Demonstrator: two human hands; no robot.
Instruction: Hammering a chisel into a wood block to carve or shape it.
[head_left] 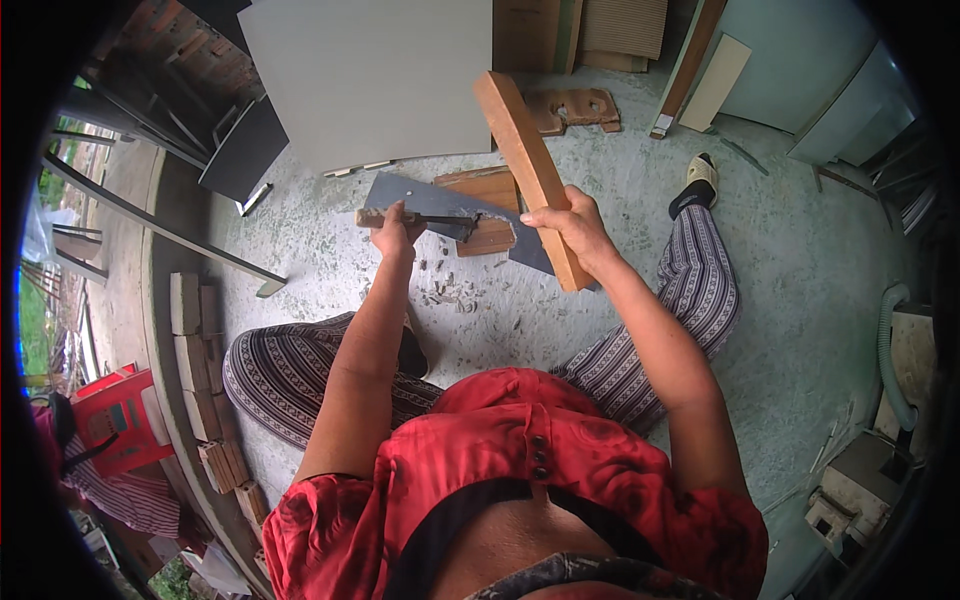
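My left hand (pixel 396 234) is closed round the wooden handle of a chisel (pixel 445 219), whose dark metal shaft points right. Its tip lies over the jagged broken edge of a dark grey board (pixel 400 192) on the floor. Beneath that board are brown wooden planks (pixel 485 237). In my right hand (pixel 577 230) is a thick squared wooden block (pixel 528 150), gripped near its lower end and slanting up to the left. The block hangs over the board's right part and hides some of it.
Grey chips (pixel 455 293) litter the floor between my spread legs. Ahead leans a large pale panel (pixel 370 80), with a brown broken piece (pixel 575 108) beside it. Bricks (pixel 187 303) line the left ledge, near a red plastic chair (pixel 118 420) and another person's striped garment (pixel 130 497).
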